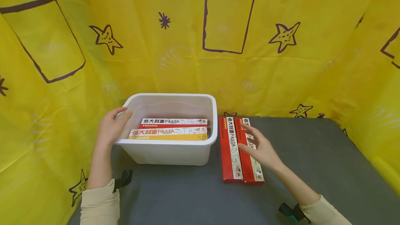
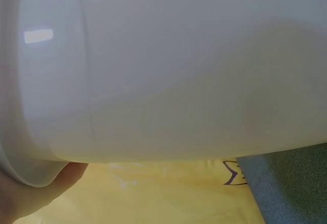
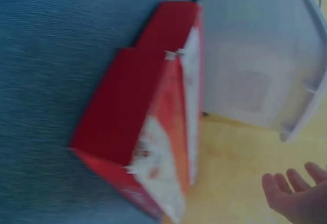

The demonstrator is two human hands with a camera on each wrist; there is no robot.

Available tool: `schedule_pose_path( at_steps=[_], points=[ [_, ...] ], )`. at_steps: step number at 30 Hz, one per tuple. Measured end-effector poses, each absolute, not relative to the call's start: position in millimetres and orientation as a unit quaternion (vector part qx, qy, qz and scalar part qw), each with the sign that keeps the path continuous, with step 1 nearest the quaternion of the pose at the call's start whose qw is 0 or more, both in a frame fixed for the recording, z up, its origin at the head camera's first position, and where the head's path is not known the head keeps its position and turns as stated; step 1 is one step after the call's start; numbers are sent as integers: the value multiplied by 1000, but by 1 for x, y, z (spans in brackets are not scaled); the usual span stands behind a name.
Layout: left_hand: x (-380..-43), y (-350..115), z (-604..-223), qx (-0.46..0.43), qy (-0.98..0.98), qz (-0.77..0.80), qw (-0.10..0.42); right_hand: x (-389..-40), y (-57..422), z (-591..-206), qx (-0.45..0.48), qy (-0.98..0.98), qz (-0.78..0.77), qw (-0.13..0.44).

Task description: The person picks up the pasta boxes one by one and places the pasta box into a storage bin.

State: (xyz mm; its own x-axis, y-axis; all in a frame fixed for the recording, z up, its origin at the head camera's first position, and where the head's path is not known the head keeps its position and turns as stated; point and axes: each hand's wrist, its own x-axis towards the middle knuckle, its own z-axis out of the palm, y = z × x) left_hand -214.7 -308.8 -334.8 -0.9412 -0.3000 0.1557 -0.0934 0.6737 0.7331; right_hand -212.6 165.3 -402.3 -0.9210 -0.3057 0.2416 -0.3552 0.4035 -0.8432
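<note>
A white plastic bin (image 1: 175, 152) stands left of centre; my left hand (image 1: 109, 127) holds its left rim. In the left wrist view the bin's side (image 2: 179, 81) fills most of the picture, with part of the hand (image 2: 46, 193) at the rim. Inside lie a yellow pasta box (image 1: 168, 134) and a red pasta box (image 1: 175, 122) behind it. My right hand (image 1: 262, 150), fingers spread and holding nothing, is over the right one of two red pasta boxes (image 1: 254, 169). The left one (image 1: 229, 155) lies alongside it.
The boxes and bin are on a dark grey tabletop (image 1: 312, 159). Yellow cloth (image 1: 187, 68) with purple drawings hangs behind and at both sides, close to the bin's back. Dark straps (image 1: 123, 179) are worn at both wrists.
</note>
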Motion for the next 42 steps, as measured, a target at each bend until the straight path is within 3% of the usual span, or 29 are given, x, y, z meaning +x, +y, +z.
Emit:
schedule_pose_path(
  at_steps=[6, 17, 30, 42],
  points=[
    [-216, -310, -336, 107, -908, -380, 137, -202, 175, -421, 152, -855, 496, 20],
    [-216, -310, -337, 106, -911, -373, 139, -196, 192, -453, 149, -874, 462, 34],
    [-217, -310, -336, 105, -911, -375, 137, -185, 194, -470, 119, -896, 425, -48],
    [-216, -310, -336, 108, -911, -375, 136, -185, 192, -478, 127, -889, 433, -82]
  ],
)
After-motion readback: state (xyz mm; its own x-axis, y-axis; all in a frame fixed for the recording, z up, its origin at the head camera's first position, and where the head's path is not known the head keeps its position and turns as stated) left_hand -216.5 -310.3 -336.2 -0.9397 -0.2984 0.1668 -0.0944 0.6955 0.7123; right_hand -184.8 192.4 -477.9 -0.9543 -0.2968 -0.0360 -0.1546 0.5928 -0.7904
